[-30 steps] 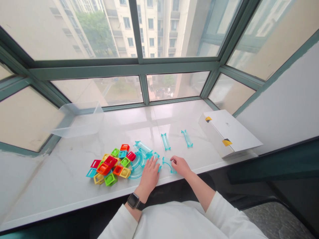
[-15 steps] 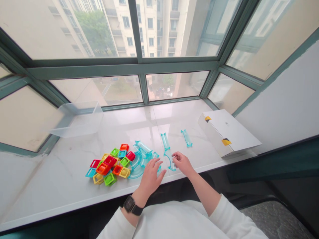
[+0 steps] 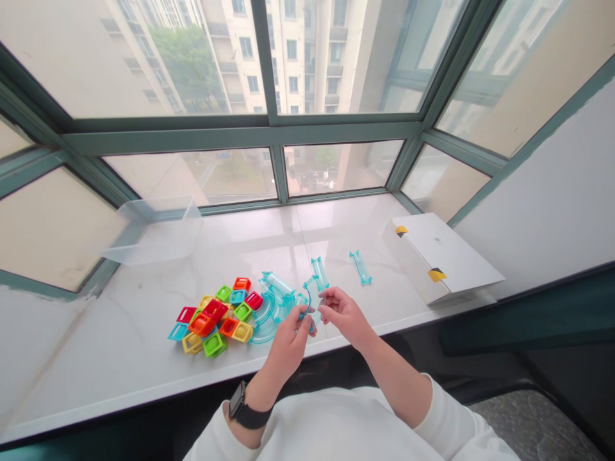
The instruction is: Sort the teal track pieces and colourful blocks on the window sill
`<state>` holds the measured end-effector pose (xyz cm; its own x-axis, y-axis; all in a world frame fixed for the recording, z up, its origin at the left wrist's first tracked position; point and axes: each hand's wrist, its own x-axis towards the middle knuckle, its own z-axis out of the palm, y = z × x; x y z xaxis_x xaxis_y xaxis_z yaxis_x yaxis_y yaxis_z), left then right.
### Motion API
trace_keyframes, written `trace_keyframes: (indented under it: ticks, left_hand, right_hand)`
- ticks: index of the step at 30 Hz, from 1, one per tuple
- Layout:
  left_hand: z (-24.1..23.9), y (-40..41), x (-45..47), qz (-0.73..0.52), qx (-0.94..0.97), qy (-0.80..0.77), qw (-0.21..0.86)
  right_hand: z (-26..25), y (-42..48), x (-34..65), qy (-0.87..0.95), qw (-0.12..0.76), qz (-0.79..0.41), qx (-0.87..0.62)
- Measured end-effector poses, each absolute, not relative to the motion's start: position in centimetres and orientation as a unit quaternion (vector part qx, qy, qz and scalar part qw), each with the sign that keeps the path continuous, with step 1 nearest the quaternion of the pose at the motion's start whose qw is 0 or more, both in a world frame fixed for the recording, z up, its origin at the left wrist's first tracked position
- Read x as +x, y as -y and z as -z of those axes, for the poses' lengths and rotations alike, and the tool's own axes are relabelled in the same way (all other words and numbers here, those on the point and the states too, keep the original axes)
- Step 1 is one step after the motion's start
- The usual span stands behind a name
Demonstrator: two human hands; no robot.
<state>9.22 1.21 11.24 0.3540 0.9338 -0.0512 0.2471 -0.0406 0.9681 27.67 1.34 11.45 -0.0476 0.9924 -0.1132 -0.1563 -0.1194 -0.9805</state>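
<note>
Between my two hands is a curved clear-blue track piece [image 3: 314,301], raised in front of me. My left hand [image 3: 287,339], with a black watch on its wrist, is closed around the near end of it. The fingers of my right hand [image 3: 346,318] are pinched together at its right side. Just beyond lies a straight clear-blue track piece [image 3: 319,271]. More clear-blue track pieces [image 3: 265,326], curved and straight, are heaped left of my left hand. Further left sits a pile of coloured blocks [image 3: 214,310] in red, orange, yellow, green and blue.
Another straight track piece [image 3: 360,267] lies alone to the right on the white sill [image 3: 240,237]. A white box [image 3: 439,250] with yellow-and-black tabs stands at the right. At the back left is a clear plastic bin [image 3: 158,250]. Windows [image 3: 336,166] line the far side.
The curved track piece has moved left and up from the sill. My left hand has closed on it from an open pose, and my right hand has shifted left with it.
</note>
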Motion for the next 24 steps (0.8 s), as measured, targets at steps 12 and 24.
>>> trace_keyframes:
  ticks: [12,24]
  left_hand:
    - [-10.79,-0.71,9.04,-0.316,0.663,-0.45,0.508]
    - [-10.93,-0.42,9.25,-0.301,0.68,-0.452,0.492]
  right_hand:
    - [-11.36,-1.21,27.61,0.483,0.485,-0.518,-0.513]
    - [-11.1,-1.23,27.67,0.492,0.467,-0.488,-0.549]
